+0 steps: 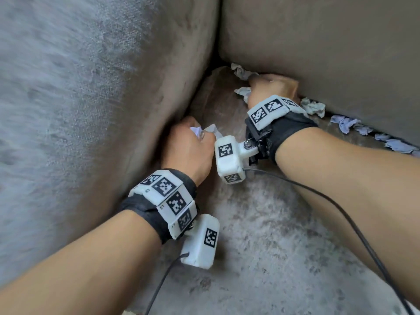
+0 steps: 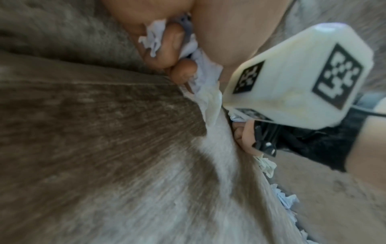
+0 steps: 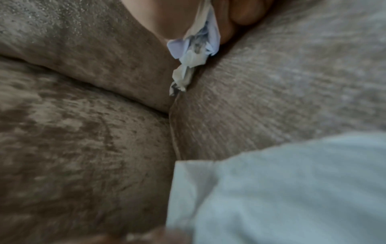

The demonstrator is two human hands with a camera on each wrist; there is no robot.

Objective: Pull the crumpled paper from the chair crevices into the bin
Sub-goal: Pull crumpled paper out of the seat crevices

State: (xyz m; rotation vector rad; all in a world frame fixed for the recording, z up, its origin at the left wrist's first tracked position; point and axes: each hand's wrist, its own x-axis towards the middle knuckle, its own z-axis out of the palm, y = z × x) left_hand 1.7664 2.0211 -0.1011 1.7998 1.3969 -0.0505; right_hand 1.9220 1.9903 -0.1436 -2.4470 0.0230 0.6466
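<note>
— Gripping crumpled paper [image 1: 200, 130], the left hand [image 1: 188, 146] is fisted; the right hand [image 1: 270, 87] pinches another wad [image 1: 243, 91] at the crevice, twelve o'clock.

— Light, soft, tearable. Take the protruding bulk, not corners; more scraps [image 1: 314, 107] wait at two o'clock.

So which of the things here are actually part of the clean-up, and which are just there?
Part of the job:
left hand, gripping crumpled paper
right hand, holding paper at the crevice
paper scraps wedged along the back seam

Just there:
wrist bands
cable
seat cushion
</note>
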